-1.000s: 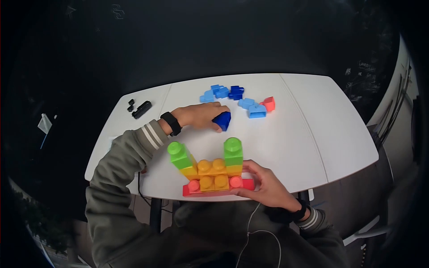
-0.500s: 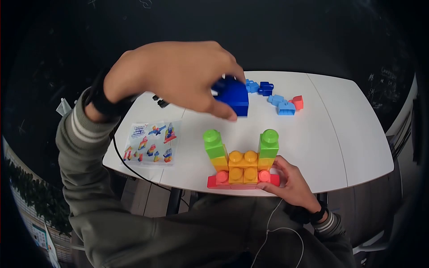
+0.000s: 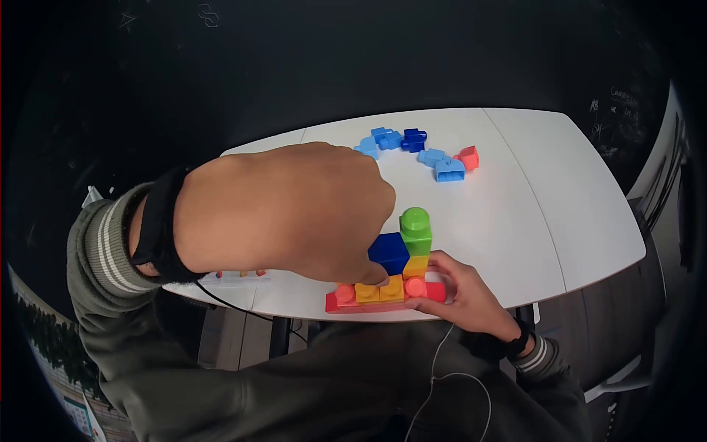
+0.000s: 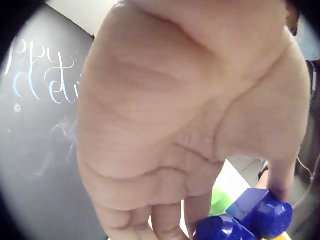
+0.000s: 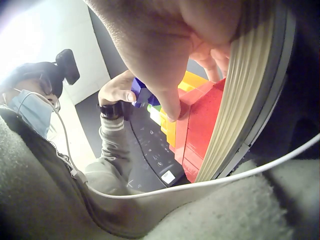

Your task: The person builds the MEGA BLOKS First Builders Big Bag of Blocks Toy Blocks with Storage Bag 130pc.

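Blue round-studded block in left hand, red base in right hand.

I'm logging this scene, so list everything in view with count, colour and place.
Held block: one, dark blue, in the left hand
Green block: one plain in head view, atop the build's right side
Yellow blocks: count unclear, mid-build
Base: red, pieces uncountable, under the build
Far cluster: light and dark blue blocks, overlapping, table's far side
Nearer light blue blocks: two
Coral block: one, beside them
Table: one, white
Board: black, chalk-marked, beyond
Printed sheet: mostly hidden, left
Cable: black, left edge
Cord: white, over clothing
Mask: light blue, on the person
Wristbands: two, black
Sleeves: two, grey-green, white-striped
Left hand: above build
Right hand: gripping base
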A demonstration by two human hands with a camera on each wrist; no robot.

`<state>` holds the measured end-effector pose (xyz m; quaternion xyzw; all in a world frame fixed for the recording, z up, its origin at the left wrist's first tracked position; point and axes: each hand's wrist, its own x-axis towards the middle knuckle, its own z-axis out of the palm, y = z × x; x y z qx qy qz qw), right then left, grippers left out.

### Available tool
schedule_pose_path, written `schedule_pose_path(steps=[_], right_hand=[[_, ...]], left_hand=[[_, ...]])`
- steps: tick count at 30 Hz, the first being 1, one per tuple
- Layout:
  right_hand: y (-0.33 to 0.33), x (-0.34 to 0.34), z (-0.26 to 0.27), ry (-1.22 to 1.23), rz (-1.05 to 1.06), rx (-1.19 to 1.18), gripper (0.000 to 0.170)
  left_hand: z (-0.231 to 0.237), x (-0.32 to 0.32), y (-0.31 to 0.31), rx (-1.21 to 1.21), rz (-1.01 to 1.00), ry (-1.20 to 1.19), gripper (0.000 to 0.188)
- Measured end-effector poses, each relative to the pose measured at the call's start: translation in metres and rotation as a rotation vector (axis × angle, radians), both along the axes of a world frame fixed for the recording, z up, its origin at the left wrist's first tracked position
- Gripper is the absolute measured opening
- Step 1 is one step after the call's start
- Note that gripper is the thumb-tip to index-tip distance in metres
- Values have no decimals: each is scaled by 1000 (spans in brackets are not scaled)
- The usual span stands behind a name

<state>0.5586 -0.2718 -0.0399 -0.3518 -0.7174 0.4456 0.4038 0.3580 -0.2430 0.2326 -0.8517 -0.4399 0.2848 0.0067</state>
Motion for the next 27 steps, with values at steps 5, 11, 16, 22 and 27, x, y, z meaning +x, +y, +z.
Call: schedule_pose_path(steps=[5, 11, 16, 22, 27], right_hand=[[-2, -1, 5, 18, 1, -17, 70], [-1, 0, 3, -3, -17, 30, 70], [-1, 0, 4, -31, -13, 15, 70], [1, 0, -2, -7, -8, 49, 70], [0, 2, -1, -24, -6, 58, 70]], left_hand=[[-1, 6, 1, -58, 54, 89, 56], [-26, -25, 7, 174, -405, -209, 55], [-41, -22, 1, 203, -304, -260, 59], [-48, -23, 11, 98, -312, -310, 73], [-46, -22, 23, -24, -276, -372, 73]])
